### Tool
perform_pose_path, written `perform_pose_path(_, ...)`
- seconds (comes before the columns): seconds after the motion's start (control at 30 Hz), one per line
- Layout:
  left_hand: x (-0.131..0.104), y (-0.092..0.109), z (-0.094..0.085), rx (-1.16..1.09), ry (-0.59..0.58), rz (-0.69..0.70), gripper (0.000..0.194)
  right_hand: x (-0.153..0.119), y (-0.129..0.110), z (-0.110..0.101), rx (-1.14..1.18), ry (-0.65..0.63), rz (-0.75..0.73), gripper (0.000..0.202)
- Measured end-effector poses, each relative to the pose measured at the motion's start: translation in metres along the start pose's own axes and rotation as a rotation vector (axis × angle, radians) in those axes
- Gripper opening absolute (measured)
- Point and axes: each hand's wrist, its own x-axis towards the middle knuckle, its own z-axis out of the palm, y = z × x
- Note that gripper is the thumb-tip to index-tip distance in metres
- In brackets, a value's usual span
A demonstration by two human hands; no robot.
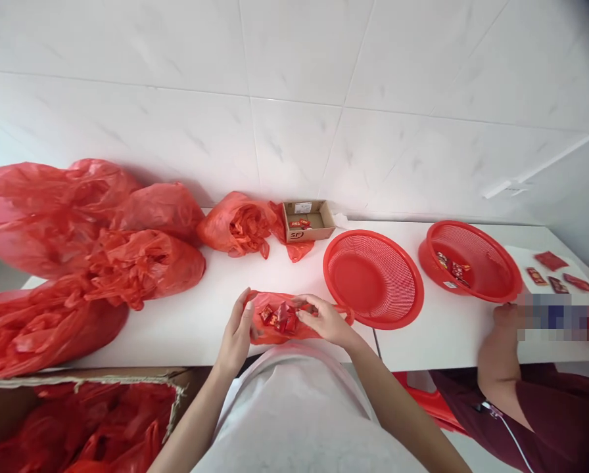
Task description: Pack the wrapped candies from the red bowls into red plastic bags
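Observation:
Close in front of me on the white table lies a red plastic bag [269, 338], its mouth spread open. Several small red packets [279, 318] with printed wrappers show inside it. My left hand [237, 326] grips the bag's left edge between thumb and fingers. At the bag's right side, my right hand [327, 322] has its fingers curled in over the packets, thumb near the fingertips. Whatever it pinches is too small to make out. Just right of the bag stands a red plastic basket [373, 279] with perforated walls and nothing visible in it.
Several filled red bags [151, 263] crowd the table's left side. A small cardboard box [309, 223] stands by the wall. Another red basket [472, 256] holds a few packets. At right is a co-worker's arm [499, 355]. A large carton [97, 420] of red bags sits lower left.

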Motion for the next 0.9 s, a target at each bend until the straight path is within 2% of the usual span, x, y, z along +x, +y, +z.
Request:
perform_pose_path(0.07, -0.001, -0.001, -0.003, 0.01, -0.002, -0.001, 0.068, -0.001, 0.0, 0.002, 0.066, 0.03, 0.046, 0.028)
perform_pose_path(0.13, -0.001, -0.002, -0.005, 0.019, -0.009, -0.002, 0.067, -0.004, -0.005, -0.001, 0.238, 0.045, 0.093, 0.031)
perform_pose_path(0.23, 0.0, -0.001, -0.005, 0.032, -0.016, 0.005, 0.067, -0.009, -0.016, -0.008, 0.449, 0.068, 0.082, 0.035)
perform_pose_path(0.37, 0.0, 0.002, -0.003, 0.029, -0.015, 0.029, 0.068, -0.016, -0.029, -0.011, 0.563, 0.06, 0.068, 0.037)
perform_pose_path(0.6, -0.001, 0.004, -0.003, 0.046, -0.004, 0.017, 0.07, -0.019, -0.027, -0.005, 0.487, 0.103, 0.019, 0.048)
perform_pose_path(0.77, 0.0, 0.004, -0.003, 0.036, 0.002, 0.03, 0.066, -0.019, -0.025, -0.002, 0.383, 0.121, 0.027, 0.039)
perform_pose_path(0.9, 0.001, 0.004, -0.003, 0.033, -0.012, 0.022, 0.067, -0.015, -0.021, 0.004, 0.125, 0.171, -0.038, 0.03)
